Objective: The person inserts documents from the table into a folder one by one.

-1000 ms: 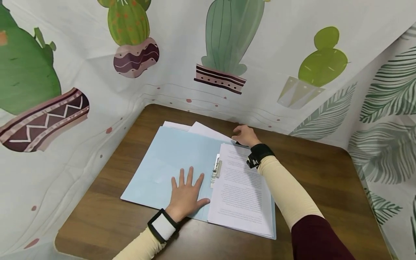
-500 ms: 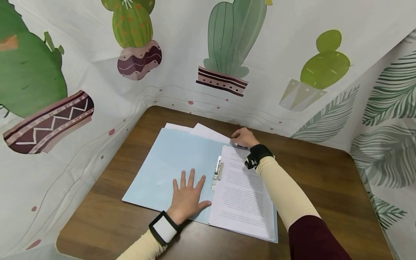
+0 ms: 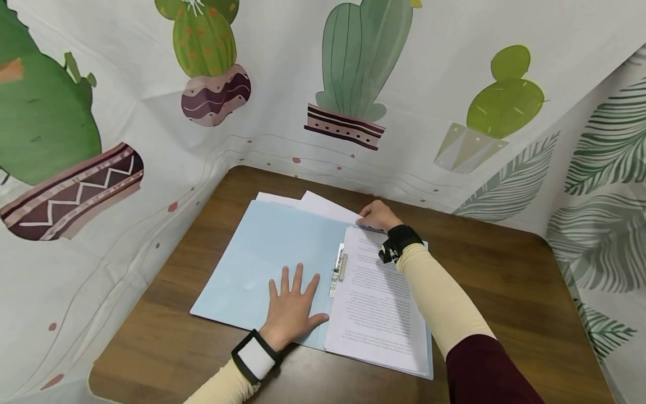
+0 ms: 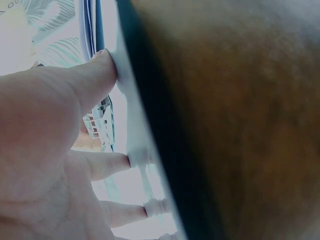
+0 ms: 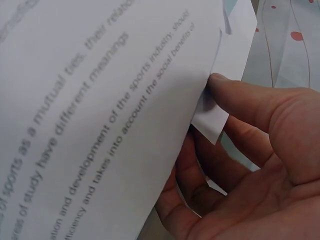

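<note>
An opened light-blue folder [image 3: 262, 247] lies on the brown table, a metal clip [image 3: 339, 266] along its spine. Printed sheets [image 3: 375, 314] rest on its right side. My left hand [image 3: 290, 311] lies flat on the left cover, fingers spread, thumb close to the spine. At the far edge of the sheets, my right hand [image 3: 379, 216] pinches paper. In the right wrist view its thumb [image 5: 245, 97] presses a white paper corner [image 5: 212, 125] beside the printed page [image 5: 100, 100], and the other fingers curl below, partly hidden.
White loose sheets [image 3: 328, 206] stick out from under the folder's far edge. Brown tabletop [image 3: 494, 280] extends to the right. A fabric backdrop [image 3: 282, 112] printed with cacti stands close behind the table's far edge.
My right hand has shifted slightly left along the sheets' far edge, its thumb coming down onto the paper. My left hand stays flat on the cover. The head view has shifted a little.
</note>
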`<state>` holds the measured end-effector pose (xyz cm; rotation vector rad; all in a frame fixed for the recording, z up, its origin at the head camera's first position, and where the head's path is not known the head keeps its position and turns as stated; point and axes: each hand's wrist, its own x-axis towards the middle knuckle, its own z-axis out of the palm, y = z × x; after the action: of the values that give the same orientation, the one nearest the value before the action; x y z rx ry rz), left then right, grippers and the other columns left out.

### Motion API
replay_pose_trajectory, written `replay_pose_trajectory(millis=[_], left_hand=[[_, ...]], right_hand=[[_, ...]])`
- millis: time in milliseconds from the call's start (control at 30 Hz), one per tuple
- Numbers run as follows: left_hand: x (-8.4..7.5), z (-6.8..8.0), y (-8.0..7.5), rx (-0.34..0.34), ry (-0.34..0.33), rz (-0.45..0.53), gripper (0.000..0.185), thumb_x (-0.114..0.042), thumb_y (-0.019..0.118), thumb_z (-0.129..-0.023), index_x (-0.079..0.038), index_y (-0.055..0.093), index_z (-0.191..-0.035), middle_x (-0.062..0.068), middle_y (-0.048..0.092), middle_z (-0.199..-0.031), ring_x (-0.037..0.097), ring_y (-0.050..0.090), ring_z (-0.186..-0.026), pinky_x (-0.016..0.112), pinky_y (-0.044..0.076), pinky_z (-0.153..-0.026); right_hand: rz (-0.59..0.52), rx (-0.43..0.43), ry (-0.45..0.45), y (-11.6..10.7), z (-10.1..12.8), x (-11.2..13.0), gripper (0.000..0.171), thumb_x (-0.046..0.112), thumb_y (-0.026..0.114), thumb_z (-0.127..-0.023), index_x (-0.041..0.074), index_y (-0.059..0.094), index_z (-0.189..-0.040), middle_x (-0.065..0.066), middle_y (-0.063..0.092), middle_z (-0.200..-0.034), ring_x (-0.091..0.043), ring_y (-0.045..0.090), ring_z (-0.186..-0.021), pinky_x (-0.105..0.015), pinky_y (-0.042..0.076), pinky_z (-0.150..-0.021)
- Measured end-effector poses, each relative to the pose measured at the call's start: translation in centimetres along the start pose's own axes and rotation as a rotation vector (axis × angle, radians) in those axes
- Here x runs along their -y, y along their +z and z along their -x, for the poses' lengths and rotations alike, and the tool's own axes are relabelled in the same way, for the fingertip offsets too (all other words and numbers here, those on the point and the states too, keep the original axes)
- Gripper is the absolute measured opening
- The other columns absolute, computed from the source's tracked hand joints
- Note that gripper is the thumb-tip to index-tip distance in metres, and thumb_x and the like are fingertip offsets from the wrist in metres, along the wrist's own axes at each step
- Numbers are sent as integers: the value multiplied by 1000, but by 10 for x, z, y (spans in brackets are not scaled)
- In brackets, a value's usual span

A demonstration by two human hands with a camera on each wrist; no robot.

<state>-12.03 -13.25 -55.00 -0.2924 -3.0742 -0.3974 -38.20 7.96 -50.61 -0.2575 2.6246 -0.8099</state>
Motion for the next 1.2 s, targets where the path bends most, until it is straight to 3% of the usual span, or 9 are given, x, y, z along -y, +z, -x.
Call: replay_pose_trajectory(millis=[167,333,567,733,1000,1200], left_hand=[[0,0,0,-1,-1,0,88,-61,80,-79,-10,57,-147,33,38,-156,62,30,-142,81,28,-102],[-1,2,0,0,2,-1,88,-61,80,-80,-9,57,-147,32,38,-156,62,30,-142,80,28,-102],[-2,2,-1,-8,0,3,88,-60,80,-80,-10,56,-147,32,38,-156,61,30,-142,80,29,-103],[-3,1,-1,-10,-5,11,88,-60,81,-80,-9,56,-147,32,38,-156,62,30,-142,80,28,-103],[-4,2,-3,1,-12,21,88,-59,81,-79,-9,56,-148,33,37,-157,62,28,-143,81,26,-103],[-5,2,-3,2,-9,19,88,-59,81,-79,-9,56,-147,32,37,-156,62,29,-142,81,26,-102]], right_hand=[[55,62,32,-7,-2,0,36,26,73,-96,0,73,-121,-16,67,-126,-29,58,-105,-46,47,-99],[-15,88,102,-9,-2,-5,37,27,74,-96,2,72,-123,-15,63,-131,-29,56,-109,-46,45,-102],[-101,17,-7,-5,0,-13,24,23,72,-97,2,76,-108,-13,65,-117,-26,55,-97,-39,44,-87],[-151,-6,-59,-5,2,-12,19,21,70,-98,3,75,-105,-12,64,-112,-28,55,-96,-40,44,-86],[-286,-100,-79,-10,8,-8,22,19,67,-101,2,68,-115,-13,59,-110,-25,57,-88,-33,48,-75],[-421,-174,-115,-12,12,-2,18,17,63,-103,3,67,-114,-15,60,-103,-34,64,-84,-47,58,-77]])
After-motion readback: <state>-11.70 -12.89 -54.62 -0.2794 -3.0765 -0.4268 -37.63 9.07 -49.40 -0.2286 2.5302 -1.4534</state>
